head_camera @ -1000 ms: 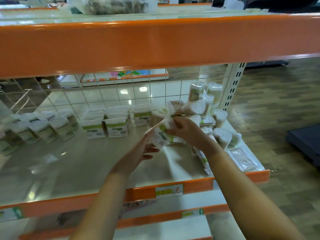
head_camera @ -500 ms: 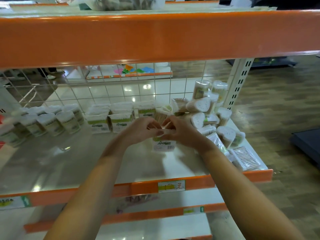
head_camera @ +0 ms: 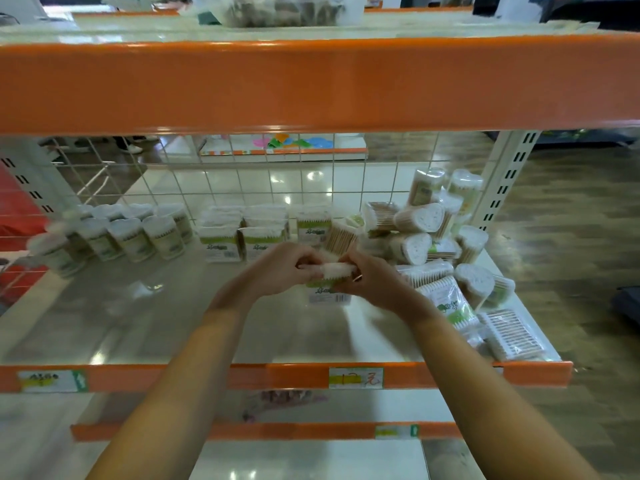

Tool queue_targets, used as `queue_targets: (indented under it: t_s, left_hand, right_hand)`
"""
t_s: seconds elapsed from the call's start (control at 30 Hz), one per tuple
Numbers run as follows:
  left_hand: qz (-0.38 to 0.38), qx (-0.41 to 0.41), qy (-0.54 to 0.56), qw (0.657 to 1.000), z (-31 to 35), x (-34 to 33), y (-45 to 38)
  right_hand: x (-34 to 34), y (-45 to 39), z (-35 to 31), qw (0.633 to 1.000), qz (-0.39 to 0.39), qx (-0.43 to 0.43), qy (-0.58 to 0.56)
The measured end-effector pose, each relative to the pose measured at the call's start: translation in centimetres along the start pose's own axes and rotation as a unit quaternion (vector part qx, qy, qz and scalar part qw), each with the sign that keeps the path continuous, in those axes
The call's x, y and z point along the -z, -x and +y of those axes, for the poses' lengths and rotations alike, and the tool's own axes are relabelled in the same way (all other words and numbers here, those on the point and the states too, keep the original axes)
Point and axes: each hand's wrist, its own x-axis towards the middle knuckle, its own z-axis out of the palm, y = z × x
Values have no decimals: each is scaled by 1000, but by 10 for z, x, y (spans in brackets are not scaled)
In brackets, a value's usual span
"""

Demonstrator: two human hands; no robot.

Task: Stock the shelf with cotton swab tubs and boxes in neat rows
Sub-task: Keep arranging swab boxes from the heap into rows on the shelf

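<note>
Shelf (head_camera: 145,327), orange-edged: round tubs (head_camera: 138,233) rowed left, boxes (head_camera: 242,233) centre, loose pile (head_camera: 429,244) right. Left hand (head_camera: 280,268) and right hand (head_camera: 372,280) both grip one swab box (head_camera: 329,289) above mid-shelf.

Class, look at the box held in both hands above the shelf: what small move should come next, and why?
Probably carry the box back and set it upright beside the last box in the row. Both the left hand and right hand grip it above the bare shelf, short of that row, while an unsorted pile waits on the right.
</note>
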Motion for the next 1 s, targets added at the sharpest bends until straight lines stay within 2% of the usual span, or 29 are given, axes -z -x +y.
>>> queue_targets:
  t_s: [0.33, 0.47, 0.7, 1.0]
  left_hand:
    - [31, 45, 52, 997, -12, 7, 36]
    - [49, 93, 47, 993, -9, 1, 51]
    - [71, 196, 30, 978, -21, -7, 73]
    - [93, 189, 36, 977, -51, 10, 98]
  right_hand:
    - [-28, -1, 2, 998, -58, 13, 4]
    - [-39, 6, 3, 998, -54, 13, -17]
    - [-58, 17, -4, 999, -50, 3, 10]
    - [-90, 3, -32, 999, -39, -16, -21]
